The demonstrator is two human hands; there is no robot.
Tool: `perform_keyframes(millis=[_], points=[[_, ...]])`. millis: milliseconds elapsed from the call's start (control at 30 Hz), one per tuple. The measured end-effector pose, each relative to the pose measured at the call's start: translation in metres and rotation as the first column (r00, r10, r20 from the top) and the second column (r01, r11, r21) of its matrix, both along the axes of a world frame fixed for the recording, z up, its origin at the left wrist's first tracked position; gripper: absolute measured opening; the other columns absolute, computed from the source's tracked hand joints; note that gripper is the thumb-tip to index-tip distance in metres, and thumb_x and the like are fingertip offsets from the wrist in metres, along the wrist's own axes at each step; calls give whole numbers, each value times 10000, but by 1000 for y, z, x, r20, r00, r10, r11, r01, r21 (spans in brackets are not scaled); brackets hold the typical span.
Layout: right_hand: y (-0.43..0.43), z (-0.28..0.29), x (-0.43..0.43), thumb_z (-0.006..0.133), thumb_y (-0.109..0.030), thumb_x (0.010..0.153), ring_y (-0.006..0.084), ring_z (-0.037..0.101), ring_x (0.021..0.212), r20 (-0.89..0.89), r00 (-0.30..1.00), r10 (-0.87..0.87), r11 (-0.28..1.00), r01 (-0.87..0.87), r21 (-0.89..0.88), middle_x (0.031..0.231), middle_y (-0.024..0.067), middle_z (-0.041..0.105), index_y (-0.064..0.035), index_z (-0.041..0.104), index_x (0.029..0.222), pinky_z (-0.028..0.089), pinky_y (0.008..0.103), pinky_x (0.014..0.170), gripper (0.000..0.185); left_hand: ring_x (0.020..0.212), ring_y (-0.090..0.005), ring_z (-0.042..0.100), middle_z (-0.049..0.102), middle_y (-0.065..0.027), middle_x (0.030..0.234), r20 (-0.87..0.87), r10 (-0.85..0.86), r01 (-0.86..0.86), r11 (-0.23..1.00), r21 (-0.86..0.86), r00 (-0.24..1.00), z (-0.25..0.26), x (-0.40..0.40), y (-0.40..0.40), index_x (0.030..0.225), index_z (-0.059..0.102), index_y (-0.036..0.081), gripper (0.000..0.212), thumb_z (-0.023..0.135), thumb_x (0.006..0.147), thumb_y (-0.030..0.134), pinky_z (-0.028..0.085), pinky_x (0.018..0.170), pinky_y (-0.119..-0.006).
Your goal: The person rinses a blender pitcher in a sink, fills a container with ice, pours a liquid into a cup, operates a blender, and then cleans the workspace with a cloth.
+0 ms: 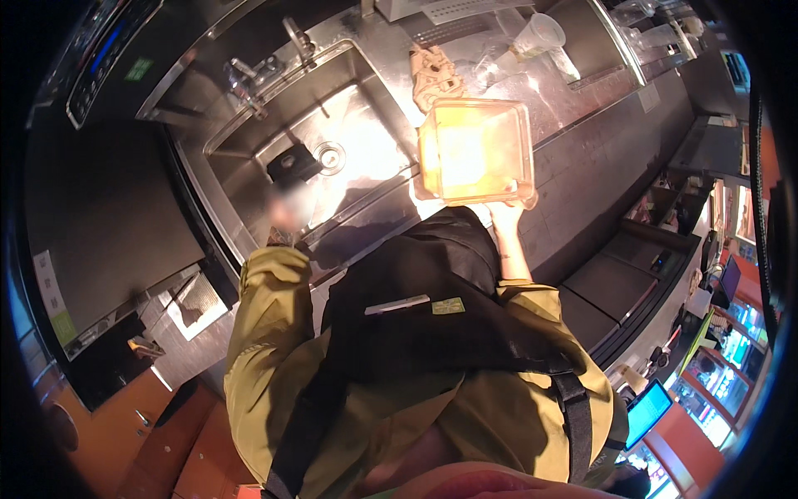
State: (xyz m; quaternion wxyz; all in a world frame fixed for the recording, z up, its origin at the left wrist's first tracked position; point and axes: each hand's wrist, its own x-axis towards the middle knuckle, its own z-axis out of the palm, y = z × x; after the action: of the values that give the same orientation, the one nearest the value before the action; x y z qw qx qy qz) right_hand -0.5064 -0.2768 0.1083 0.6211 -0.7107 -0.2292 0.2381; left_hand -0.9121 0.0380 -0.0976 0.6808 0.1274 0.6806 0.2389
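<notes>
My right hand [508,213] grips the near right corner of a clear square plastic container [527,150]. The container stands at the counter's front edge, right of a stainless steel sink [386,118], and glows yellow-orange under bright light. My left hand [290,209] reaches over the sink's left part, its fingers blurred. It meets the lower edge of a small black boxy object [293,163] beside the drain [329,158]. Whether the fingers close on that object cannot be made out.
A crumpled tan cloth [434,78] lies behind the container. Further right, a translucent plastic cup [539,36] lies tipped on the steel counter [474,53]. A faucet [299,40] rises behind the sink. A dark appliance [112,218] stands on the left. Dark cabinet fronts [614,277] line the right.
</notes>
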Motion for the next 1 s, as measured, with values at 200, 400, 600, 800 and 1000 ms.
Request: perform_keyframes(millis=[200,400,600,800,1000], points=[[16,-21,8,764,-233,706,185,600,837,-1,996,92,993,-92,68,924,69,615,-20,585,989,503,315,748,396,698,-131,527,562,-18,799,-133,-4,65,886,459,991,40,104,-5,898,550,91,209,460,928,278,409,602,-288],[-6,118,69,870,-285,512,201,624,612,386,899,207,873,8,-488,724,64,650,-85,670,899,508,274,622,480,833,-121,562,595,-38,875,-218,-340,337,344,876,915,269,313,-27,931,578,-1,169,467,937,126,452,783,-254],[-53,172,174,817,-86,615,72,528,597,325,880,-346,897,412,-159,635,38,612,-20,545,629,442,250,558,280,1041,-223,556,536,-164,1158,-608,-487,578,-232,782,627,333,509,-29,1202,451,-2,613,752,694,163,454,850,-274],[-122,169,243,832,-136,582,168,421,448,600,787,-145,906,350,-239,518,56,447,-10,498,601,373,270,463,357,1141,-317,472,425,-239,1249,-771,-186,686,-363,630,609,314,639,-34,1375,154,17,1125,859,533,261,408,949,-360],[-104,176,247,705,-39,595,231,404,440,703,709,-60,754,494,-434,528,115,453,-21,451,553,367,323,451,258,1085,-352,475,399,-239,1209,-785,-265,720,-313,619,560,319,651,-37,1406,84,76,1199,866,501,170,404,951,-419]])
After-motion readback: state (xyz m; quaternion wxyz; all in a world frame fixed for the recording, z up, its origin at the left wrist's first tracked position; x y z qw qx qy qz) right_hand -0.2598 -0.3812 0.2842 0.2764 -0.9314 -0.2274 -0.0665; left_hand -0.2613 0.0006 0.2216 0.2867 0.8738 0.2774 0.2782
